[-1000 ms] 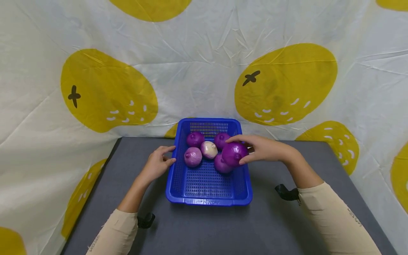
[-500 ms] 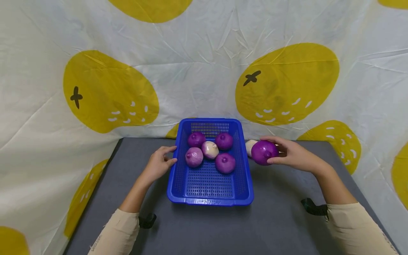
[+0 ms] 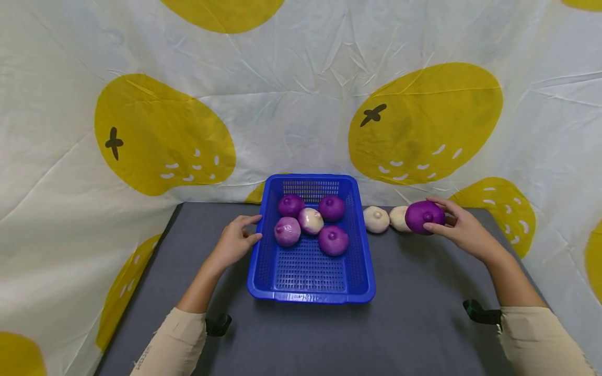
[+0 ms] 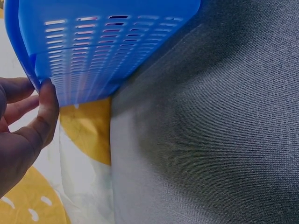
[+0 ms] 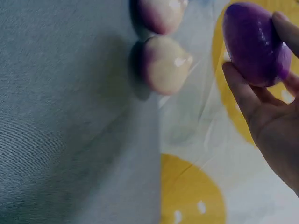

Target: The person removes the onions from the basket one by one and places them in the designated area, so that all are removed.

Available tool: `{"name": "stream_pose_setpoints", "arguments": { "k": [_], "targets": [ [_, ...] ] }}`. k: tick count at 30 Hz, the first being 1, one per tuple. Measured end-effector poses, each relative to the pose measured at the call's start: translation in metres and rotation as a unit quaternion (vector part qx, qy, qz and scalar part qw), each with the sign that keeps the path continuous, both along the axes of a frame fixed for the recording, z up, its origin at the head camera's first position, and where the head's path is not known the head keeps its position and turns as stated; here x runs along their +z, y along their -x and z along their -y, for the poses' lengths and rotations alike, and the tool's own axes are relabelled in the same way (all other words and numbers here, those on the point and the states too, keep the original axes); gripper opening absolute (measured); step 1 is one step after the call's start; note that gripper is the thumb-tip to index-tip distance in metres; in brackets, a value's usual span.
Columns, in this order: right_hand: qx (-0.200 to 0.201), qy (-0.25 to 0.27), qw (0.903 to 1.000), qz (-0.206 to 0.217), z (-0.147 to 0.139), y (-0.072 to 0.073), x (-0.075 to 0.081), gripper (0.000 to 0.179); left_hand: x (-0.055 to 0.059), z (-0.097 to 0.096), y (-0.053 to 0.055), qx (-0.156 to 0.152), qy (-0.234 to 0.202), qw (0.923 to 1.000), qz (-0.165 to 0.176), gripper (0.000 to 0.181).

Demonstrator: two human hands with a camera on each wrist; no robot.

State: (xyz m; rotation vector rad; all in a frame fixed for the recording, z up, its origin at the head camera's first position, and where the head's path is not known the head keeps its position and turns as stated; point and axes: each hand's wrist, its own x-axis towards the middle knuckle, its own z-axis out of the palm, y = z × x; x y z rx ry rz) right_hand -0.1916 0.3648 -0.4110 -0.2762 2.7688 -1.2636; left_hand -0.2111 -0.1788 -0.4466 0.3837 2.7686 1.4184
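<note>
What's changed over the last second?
The right hand, holding a purple onion, has moved right from over the blue basket to beyond its right side, bringing two pale onions into clearer view. Nothing was let go. The left hand stays at the basket's left rim; the five basket onions stay put.

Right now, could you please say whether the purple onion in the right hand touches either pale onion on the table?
Apart: the right wrist view shows cloth between the held onion and both pale onions.
</note>
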Motion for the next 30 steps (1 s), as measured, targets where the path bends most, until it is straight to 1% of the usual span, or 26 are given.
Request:
{"name": "stream_pose_setpoints", "arguments": {
  "k": [5, 8, 11, 16, 19, 23, 25, 30],
  "targets": [
    [-0.076, -0.001, 0.9971, 0.001, -0.014, 0.006, -0.016, 0.076, 0.0, -0.001, 0.0, 0.0, -0.002, 1.0, -0.005, 0.048],
    [-0.12, -0.007, 0.9926, 0.012, -0.022, 0.01, -0.026, 0.083, 0.001, -0.001, 0.0, 0.0, -0.001, 1.0, -0.004, 0.049],
    [-0.152, -0.006, 0.9882, 0.017, -0.027, 0.014, -0.034, 0.085, 0.001, -0.002, -0.001, 0.001, 0.001, 1.0, 0.0, 0.049],
    [-0.194, 0.001, 0.9809, 0.017, -0.03, 0.021, -0.047, 0.086, 0.001, -0.001, -0.001, 0.003, 0.003, 1.0, 0.003, 0.049],
    [-0.207, 0.005, 0.9779, 0.026, -0.032, 0.025, -0.054, 0.089, 0.001, -0.001, -0.001, 0.004, 0.004, 1.0, 0.001, 0.048],
    [-0.222, -0.009, 0.9743, 0.04, -0.035, 0.031, -0.066, 0.092, 0.001, 0.0, -0.001, 0.006, 0.005, 1.0, 0.0, 0.049],
    [-0.234, -0.019, 0.9708, 0.047, -0.037, 0.034, -0.071, 0.093, 0.001, 0.0, -0.001, 0.005, 0.005, 1.0, 0.003, 0.049],
    [-0.255, -0.03, 0.964, 0.067, -0.038, 0.036, -0.081, 0.094, 0.0, 0.0, -0.001, 0.003, 0.003, 1.0, 0.003, 0.048]
  ]
}}
